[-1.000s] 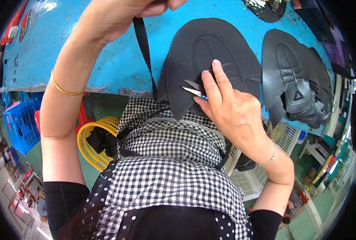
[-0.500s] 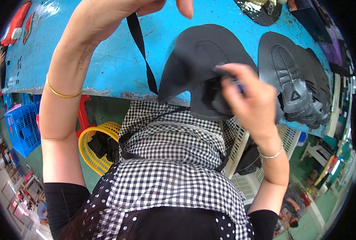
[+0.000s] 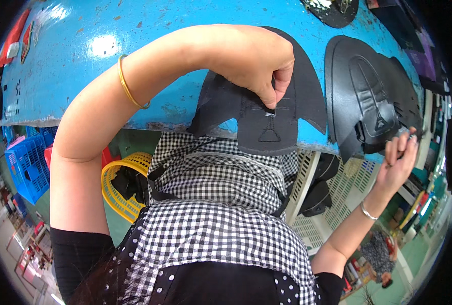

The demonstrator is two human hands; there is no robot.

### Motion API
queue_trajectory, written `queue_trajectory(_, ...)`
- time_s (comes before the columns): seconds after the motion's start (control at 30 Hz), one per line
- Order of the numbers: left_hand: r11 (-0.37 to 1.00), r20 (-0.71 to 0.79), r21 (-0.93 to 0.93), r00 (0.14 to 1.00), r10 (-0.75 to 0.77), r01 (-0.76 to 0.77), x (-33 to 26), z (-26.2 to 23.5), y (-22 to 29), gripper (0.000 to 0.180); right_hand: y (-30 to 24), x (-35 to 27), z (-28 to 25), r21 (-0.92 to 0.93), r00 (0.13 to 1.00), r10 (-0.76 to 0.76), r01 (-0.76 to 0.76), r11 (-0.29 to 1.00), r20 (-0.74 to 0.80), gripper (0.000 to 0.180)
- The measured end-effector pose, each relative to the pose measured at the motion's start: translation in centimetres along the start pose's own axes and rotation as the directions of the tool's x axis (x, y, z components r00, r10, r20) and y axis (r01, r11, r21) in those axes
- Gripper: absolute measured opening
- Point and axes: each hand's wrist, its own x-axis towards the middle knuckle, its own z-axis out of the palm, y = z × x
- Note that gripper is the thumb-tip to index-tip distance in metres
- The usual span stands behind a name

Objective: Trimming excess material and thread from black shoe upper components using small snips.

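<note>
A flat black shoe upper piece (image 3: 307, 76) lies on the blue table in front of me, its tongue with a stitched loop reaching over the near edge. My left hand (image 3: 256, 63) is bent down onto its middle, thumb and fingertips pinched at a slot above the stitching. A small dark bit shows at those fingertips, but I cannot make out what it is. To the right, my right hand (image 3: 399, 165) is raised by the near edge of a stack of similar black pieces (image 3: 368, 91). Its fingers are curled around something small with a greyish glint, mostly hidden.
Below the table edge on the left stand a yellow basket (image 3: 111, 198) with black pieces in it and a blue crate (image 3: 27, 170). A whitish plastic crate (image 3: 333, 203) is low on the right. Another black piece (image 3: 333, 12) lies at the far right. A person (image 3: 378, 256) is in the background.
My left hand has come down from the far side onto the upper piece, and the hanging black strap is out of sight. My right hand has moved off the piece toward the right.
</note>
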Motion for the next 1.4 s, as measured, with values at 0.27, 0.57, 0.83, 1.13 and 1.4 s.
queue_trajectory(0.27,0.983,0.007,0.181,1.0,0.027,-0.028,0.9,0.5,0.1,0.014,2.5,-3.8,11.3,-0.576,0.734,0.096,0.438,0.69,0.672,0.014)
queue_trajectory(0.57,0.939,-0.172,0.344,0.981,0.093,-0.028,-0.4,-0.9,-0.2,0.02,3.6,-2.3,14.5,-0.402,0.378,0.147,0.793,0.458,0.914,0.016)
queue_trajectory(0.83,0.976,0.085,0.124,0.979,-0.188,0.176,0.4,-3.4,2.4,0.02,4.2,-2.6,15.6,-0.498,0.525,0.043,0.774,0.392,0.85,0.017)
queue_trajectory(1.13,0.988,0.089,0.076,0.986,-0.138,0.132,0.2,-3.2,1.4,0.019,3.2,-1.6,15.8,-0.604,0.623,0.094,0.694,0.391,0.777,0.023)
queue_trajectory(1.4,0.999,0.088,-0.009,0.995,-0.047,0.048,0.4,-2.6,-1.3,0.019,4.6,-0.9,16.3,-0.594,0.62,0.112,0.662,0.458,0.777,0.026)
